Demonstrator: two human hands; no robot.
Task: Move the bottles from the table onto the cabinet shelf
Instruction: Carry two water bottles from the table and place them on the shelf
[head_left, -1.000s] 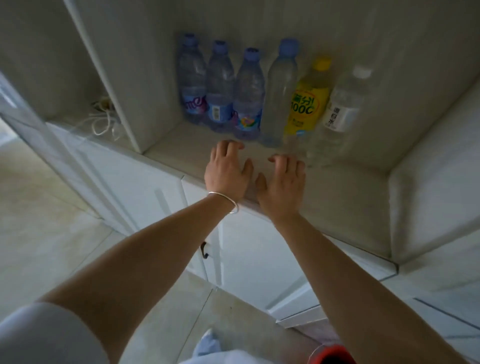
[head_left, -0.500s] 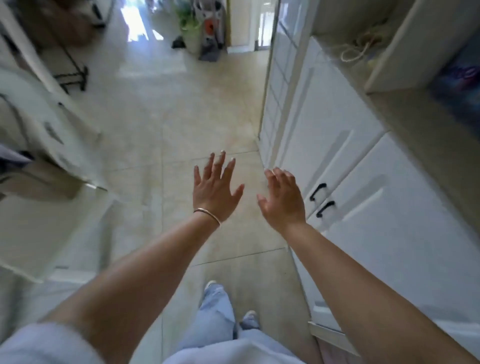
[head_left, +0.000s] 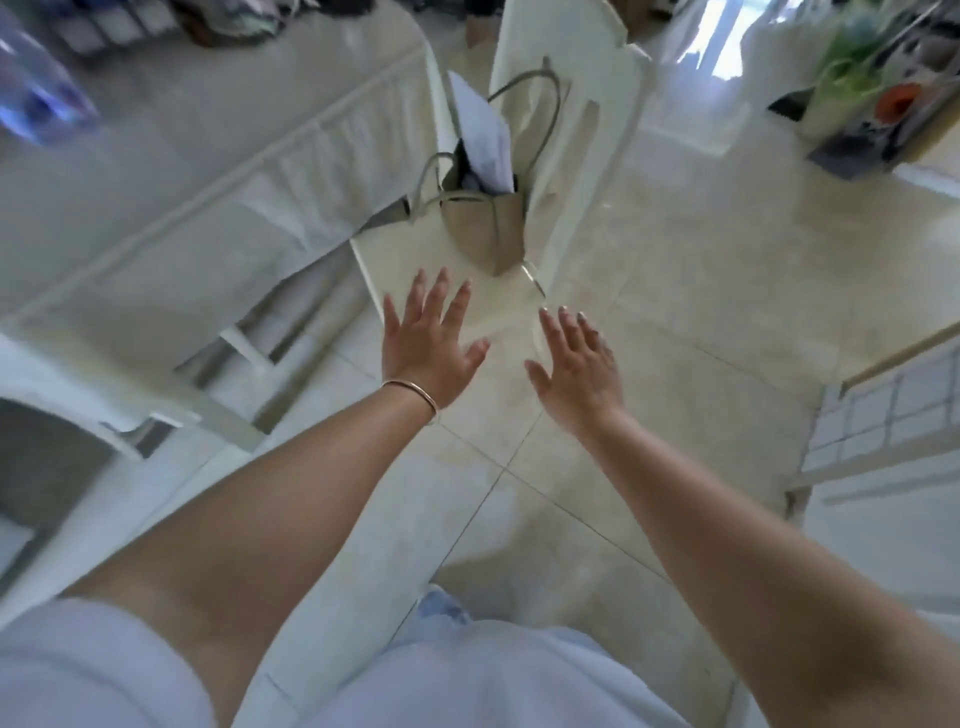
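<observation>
Floor (head_left: 675, 291): pale glossy tiles, filling the middle and right of the view, beneath both hands.
Table (head_left: 171, 171): left of the chair, covered with a white cloth that hangs down over its side; blurred.
Chair (head_left: 561, 156): white, standing on the floor just right of the table; its seat faces the person and its back stands on the far side.
Cabinet (head_left: 883, 415): white with a gridded front panel, well to the right of the chair, at the right edge of the view; no shelf of it shows.
Bag (head_left: 483, 223): beige, with two handles, sitting on the chair seat against the back, something white sticking out of its top.
Bottle (head_left: 36, 88): clear with a blue patch, badly blurred, on the table at the far left corner of the view, well apart from the chair and from both hands.
Left hand (head_left: 426, 343): raised in the air over the front edge of the chair seat, fingers straight and spread; grip wide, holding nothing; a thin bracelet (head_left: 413, 392) round the wrist.
Right hand (head_left: 576, 364): in the air over the floor just right of the chair's front corner, fingers straight and apart; grip wide, holding nothing.
</observation>
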